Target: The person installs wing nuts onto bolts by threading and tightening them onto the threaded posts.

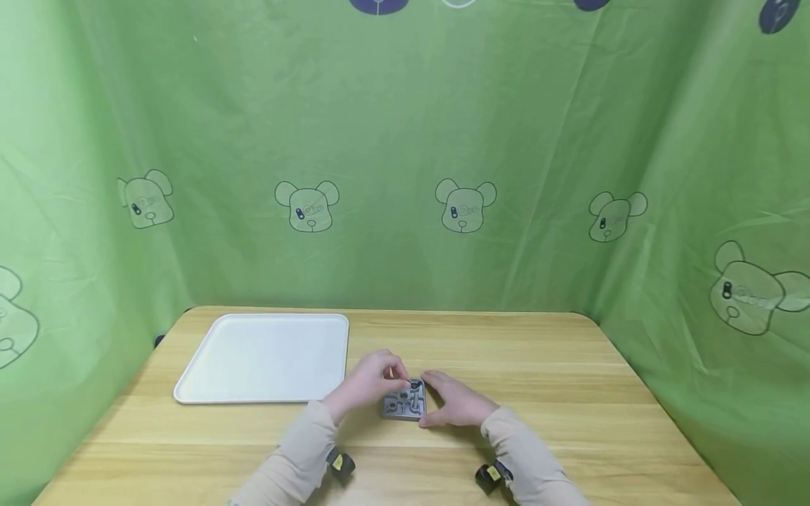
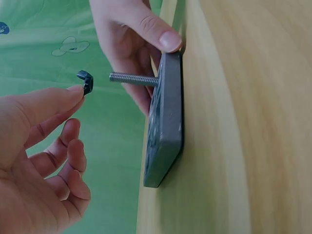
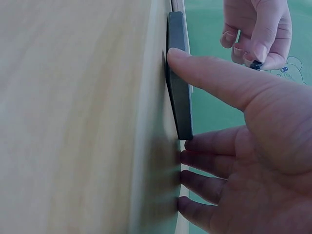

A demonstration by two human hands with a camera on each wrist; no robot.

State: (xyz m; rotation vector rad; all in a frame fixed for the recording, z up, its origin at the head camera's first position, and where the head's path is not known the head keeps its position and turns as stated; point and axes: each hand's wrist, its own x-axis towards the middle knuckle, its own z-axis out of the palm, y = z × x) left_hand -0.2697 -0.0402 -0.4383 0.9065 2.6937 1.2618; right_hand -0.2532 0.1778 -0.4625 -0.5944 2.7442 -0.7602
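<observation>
A small grey plate (image 1: 405, 402) with cut-outs lies flat on the wooden table (image 1: 569, 393). A threaded bolt (image 2: 134, 78) stands up out of the grey plate (image 2: 165, 122). My left hand (image 1: 405, 379) hovers just above the bolt's tip and pinches a small black nut (image 2: 85, 81) between thumb and fingertip. The nut (image 3: 256, 64) is clear of the bolt, with a short gap between them. My right hand (image 1: 443, 402) holds the plate from its right side: the thumb (image 3: 209, 73) presses one edge of the plate (image 3: 179, 78), and the fingers lie against the adjoining end.
A white tray (image 1: 266, 358) sits on the table's left half, just beyond my left hand. Green cloth printed with bear heads (image 1: 465, 205) closes in the back and both sides. Both forearms wear beige sleeves with a black wrist unit (image 1: 340, 464) on each.
</observation>
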